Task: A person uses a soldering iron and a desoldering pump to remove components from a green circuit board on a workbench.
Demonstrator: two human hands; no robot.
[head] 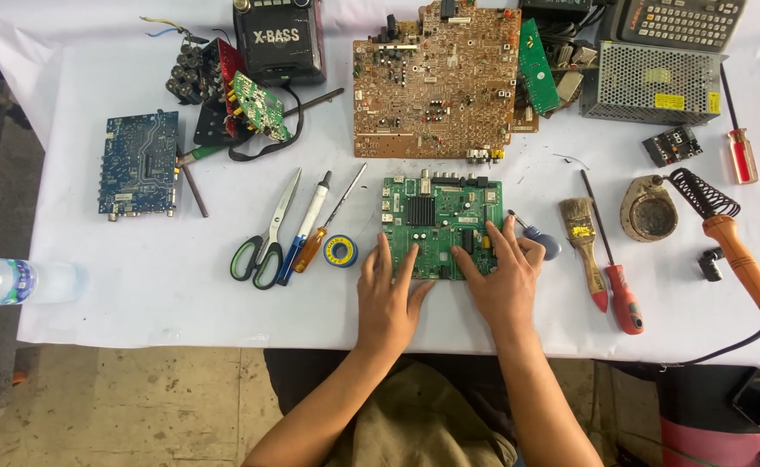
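Note:
A green circuit board (442,216) with a black heat sink lies flat on the white-covered table (163,277) in front of me. My left hand (387,298) rests on its near left edge, fingers spread. Over the near right part of the board lies my right hand (505,277), fingers apart and fingertips touching the board. Neither hand grips anything. A small blue-handled screwdriver (542,239) lies just right of my right hand. A blue roll of solder (340,251) sits just left of my left hand.
Scissors (266,238), a pen and a screwdriver lie left of the board. A large brown circuit board (436,82) sits behind it, a blue board (139,164) far left. A brush (583,238), red screwdriver (618,277), soldering iron (739,255) and metal power supply (652,82) lie right. A water bottle (16,281) is at the left edge.

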